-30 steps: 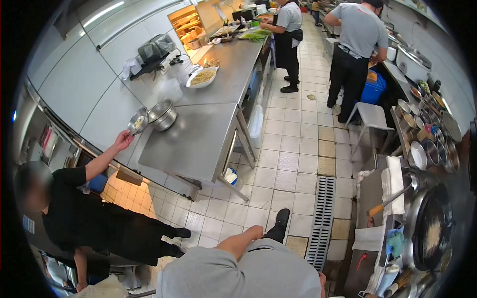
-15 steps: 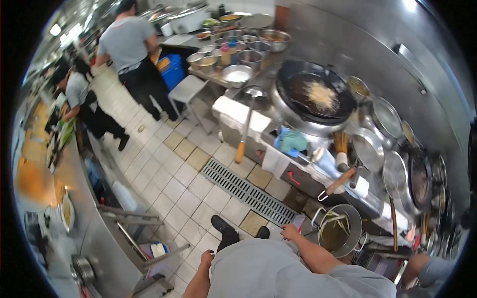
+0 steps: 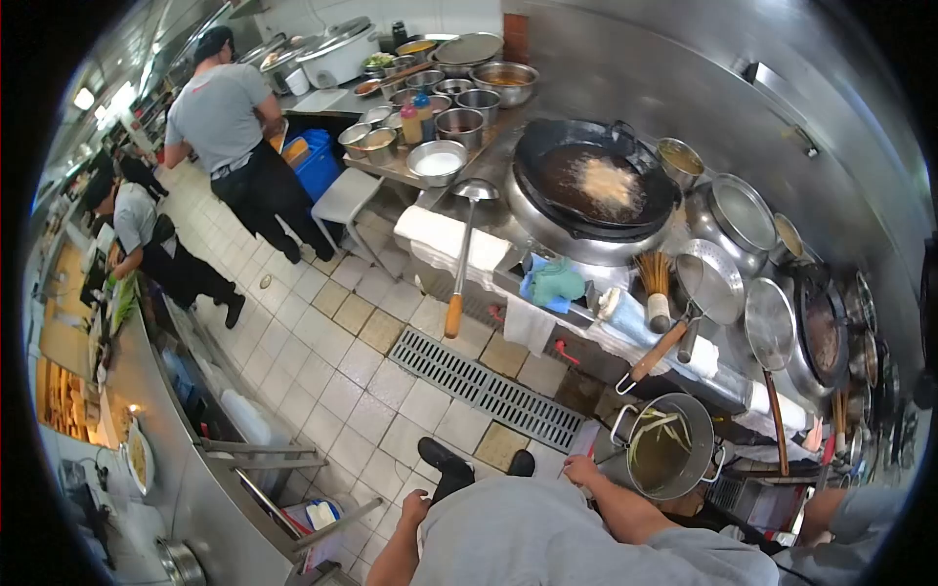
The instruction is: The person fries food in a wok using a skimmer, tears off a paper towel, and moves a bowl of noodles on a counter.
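My left hand (image 3: 416,506) hangs beside the grey shirt with curled fingers. My right hand (image 3: 581,471) is on the other side of the shirt, its fingers drawn in, near the deep metal pot (image 3: 710,430). Whatever either hand may hold is too small or hidden to make out. Liquid and long pale green stalks (image 3: 664,427) are in the pot. On the stove ahead, pale food (image 3: 606,186) bubbles in dark oil inside a large black wok (image 3: 532,161). A ladle (image 3: 463,259) with a wooden handle rests across the counter edge, touched by neither hand.
A floor drain grate (image 3: 484,386) runs along the stove. Strainers (image 3: 770,322) and a bamboo brush (image 3: 657,283) lie on the right. A stool (image 3: 344,192) stands near bowls and squeeze bottles (image 3: 410,124). Two co-workers (image 3: 220,117) (image 3: 137,220) stand at the left; a steel counter (image 3: 195,469) flanks me.
My view has shifted, so the stove and counter sit further left in the picture. Both hands stay low beside the shirt. The food still bubbles in the wok.
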`<action>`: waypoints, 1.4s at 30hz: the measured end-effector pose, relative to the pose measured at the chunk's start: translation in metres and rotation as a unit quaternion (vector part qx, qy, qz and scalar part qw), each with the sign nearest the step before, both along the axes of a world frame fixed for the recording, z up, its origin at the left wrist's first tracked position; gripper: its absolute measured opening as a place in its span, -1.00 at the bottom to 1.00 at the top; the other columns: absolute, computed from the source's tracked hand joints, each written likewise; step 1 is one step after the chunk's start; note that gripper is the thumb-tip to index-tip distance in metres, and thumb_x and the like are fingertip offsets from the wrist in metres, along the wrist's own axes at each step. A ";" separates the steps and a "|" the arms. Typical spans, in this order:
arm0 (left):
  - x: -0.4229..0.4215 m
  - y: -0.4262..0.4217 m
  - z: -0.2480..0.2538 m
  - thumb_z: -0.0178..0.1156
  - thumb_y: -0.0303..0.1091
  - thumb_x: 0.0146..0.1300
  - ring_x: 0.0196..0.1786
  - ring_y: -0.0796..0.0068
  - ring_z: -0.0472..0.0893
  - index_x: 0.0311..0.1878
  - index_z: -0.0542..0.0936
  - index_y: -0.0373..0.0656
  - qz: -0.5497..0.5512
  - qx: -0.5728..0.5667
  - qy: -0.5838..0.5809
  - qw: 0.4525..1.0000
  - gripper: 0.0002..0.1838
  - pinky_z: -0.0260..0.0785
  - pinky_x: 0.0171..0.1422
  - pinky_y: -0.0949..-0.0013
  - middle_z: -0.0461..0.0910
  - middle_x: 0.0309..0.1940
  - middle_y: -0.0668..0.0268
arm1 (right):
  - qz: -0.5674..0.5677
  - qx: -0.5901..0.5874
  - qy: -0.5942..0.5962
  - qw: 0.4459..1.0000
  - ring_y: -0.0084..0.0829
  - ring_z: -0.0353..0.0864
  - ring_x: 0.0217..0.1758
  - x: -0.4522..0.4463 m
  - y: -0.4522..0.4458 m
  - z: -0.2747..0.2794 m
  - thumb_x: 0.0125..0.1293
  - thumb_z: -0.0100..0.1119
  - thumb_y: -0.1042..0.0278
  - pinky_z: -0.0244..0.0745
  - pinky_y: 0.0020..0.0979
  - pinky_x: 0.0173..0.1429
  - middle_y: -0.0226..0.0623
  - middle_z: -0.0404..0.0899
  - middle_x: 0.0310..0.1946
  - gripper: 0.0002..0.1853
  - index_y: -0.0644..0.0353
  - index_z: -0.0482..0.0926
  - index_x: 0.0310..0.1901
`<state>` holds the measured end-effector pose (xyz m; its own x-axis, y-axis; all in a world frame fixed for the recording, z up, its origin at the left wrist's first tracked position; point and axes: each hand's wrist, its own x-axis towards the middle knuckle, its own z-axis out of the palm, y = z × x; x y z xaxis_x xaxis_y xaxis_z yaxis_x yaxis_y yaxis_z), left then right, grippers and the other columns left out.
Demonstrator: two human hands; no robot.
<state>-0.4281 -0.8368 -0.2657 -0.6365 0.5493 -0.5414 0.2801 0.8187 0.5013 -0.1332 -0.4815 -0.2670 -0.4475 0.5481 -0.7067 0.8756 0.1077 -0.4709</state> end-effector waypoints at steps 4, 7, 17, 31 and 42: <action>-0.003 0.000 0.008 0.10 -0.29 -0.08 -0.12 0.12 0.51 -0.24 0.57 -0.18 0.039 -0.004 0.007 0.999 -0.70 0.34 0.00 0.24 0.55 -0.25 0.08 | 0.024 -0.021 -0.005 0.999 -0.40 0.54 -0.67 -0.014 0.003 0.004 -0.06 0.10 0.35 0.48 -0.39 -0.56 -0.22 0.54 -0.64 -0.70 0.12 0.56 -0.21; -0.014 -0.008 0.023 0.06 -0.27 -0.05 -0.12 0.10 0.51 -0.21 0.55 -0.17 0.111 -0.017 -0.016 0.994 -0.68 0.34 0.00 0.23 0.55 -0.25 0.07 | 0.098 0.060 0.005 0.993 -0.41 0.55 -0.66 -0.042 0.006 0.020 -0.04 0.13 0.36 0.48 -0.40 -0.54 -0.21 0.55 -0.63 -0.73 0.10 0.57 -0.22; -0.075 -0.092 -0.004 0.06 -0.23 -0.08 -0.10 0.09 0.50 -0.20 0.55 -0.24 0.142 -0.077 -0.051 0.986 -0.63 0.35 0.00 0.23 0.53 -0.20 0.03 | 0.195 0.125 0.044 0.972 -0.31 0.59 -0.34 -0.153 0.000 0.005 -0.17 0.21 0.28 0.47 -0.37 -0.18 -0.19 0.59 -0.49 -0.71 0.12 0.62 -0.32; -0.219 -0.155 0.016 0.04 -0.29 -0.06 -0.04 0.09 0.48 -0.14 0.52 -0.23 0.314 -0.046 -0.023 0.948 -0.63 0.32 0.05 0.22 0.51 -0.16 0.00 | 0.258 0.114 0.058 0.958 -0.28 0.58 -0.31 -0.402 -0.042 -0.024 -0.10 0.22 0.21 0.43 -0.36 -0.23 -0.12 0.59 -0.41 -0.72 0.21 0.61 -0.36; -0.256 -0.153 0.000 0.04 -0.31 -0.08 -0.07 0.06 0.49 -0.21 0.54 -0.27 0.391 -0.078 -0.110 0.911 -0.66 0.33 0.02 0.18 0.50 -0.18 -0.04 | 0.365 0.056 0.068 0.927 -0.37 0.56 -0.40 -0.588 -0.019 -0.085 -0.03 0.18 0.22 0.42 -0.38 -0.28 -0.17 0.59 -0.46 -0.69 0.29 0.59 -0.32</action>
<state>-0.6840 -0.9897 -0.2659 -0.6666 -0.1197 -0.7357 -0.5117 0.7912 0.3349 -0.7209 -0.5001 -0.3523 -0.8090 0.1315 -0.5729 0.4836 0.7030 -0.5214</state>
